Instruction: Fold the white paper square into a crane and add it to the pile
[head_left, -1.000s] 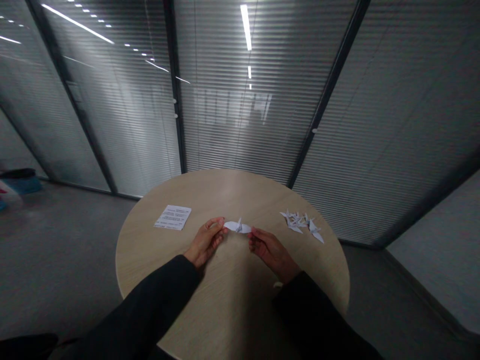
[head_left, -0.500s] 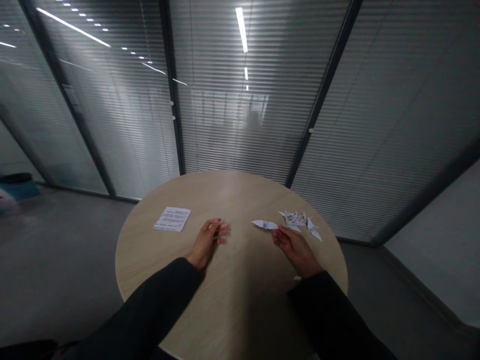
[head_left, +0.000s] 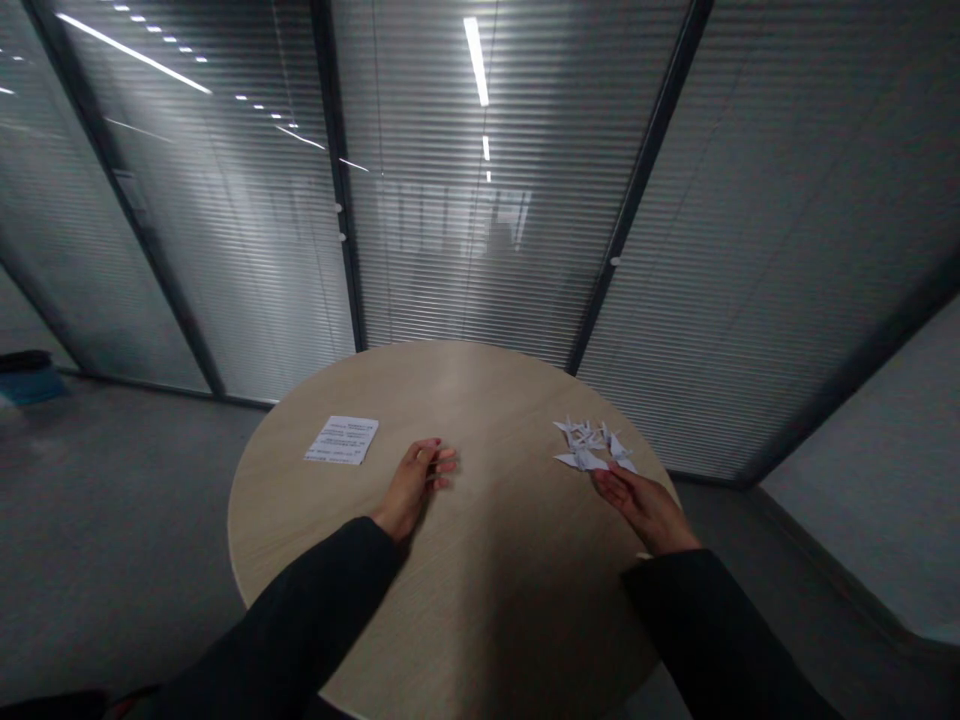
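Note:
A folded paper crane (head_left: 581,459) is pinched by one wing tip in my right hand (head_left: 643,505), at the near side of a small cluster of other white paper cranes (head_left: 583,434). Another crane (head_left: 619,452) lies just beyond my fingertips. My left hand (head_left: 415,484) rests near the middle of the table, empty, its fingers apart and slightly curled. To its left lies a stack of printed paper squares (head_left: 342,440), apart from the hand.
The round wooden table (head_left: 465,390) fills the lower middle of the view. Behind it stands a glass partition with blinds (head_left: 480,280). A blue bin (head_left: 31,380) with a dark rim is on the floor at far left.
My right hand has carried the paper crane to the right, from the table's middle to the cluster. The left hand has stayed in place. The view has shifted slightly.

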